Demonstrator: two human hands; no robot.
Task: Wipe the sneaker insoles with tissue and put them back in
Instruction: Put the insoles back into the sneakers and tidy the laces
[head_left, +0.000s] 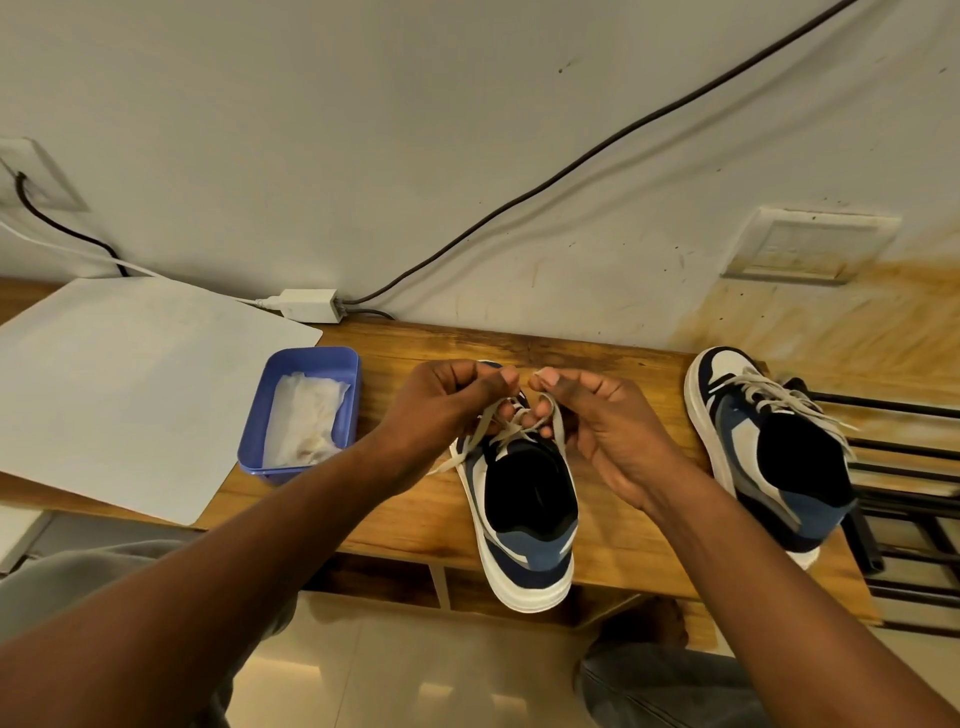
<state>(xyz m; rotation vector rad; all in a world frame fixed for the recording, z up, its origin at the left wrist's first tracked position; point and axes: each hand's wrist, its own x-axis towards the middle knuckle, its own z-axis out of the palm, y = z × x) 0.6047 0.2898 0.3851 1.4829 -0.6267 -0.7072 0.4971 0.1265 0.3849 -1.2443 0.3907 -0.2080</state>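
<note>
Centre frame, on the brown wooden bench (415, 519): navy, blue and white lace-up sneaker (524, 519), heel toward the lower edge. Left hand (441, 410) and right hand (597, 421) over its front, hiding the toe, fingers curled, pinching the off-white laces (493, 434). Matching second sneaker (769, 452) at right. Left of centre, blue plastic tray (306, 364) holding crumpled white tissue (306, 421); white board (130, 384) beside it.

White board (140, 384) lies at nine o'clock on the wooden table (415, 519); adapter (309, 304) and black cable (571, 166) against the wall.
</note>
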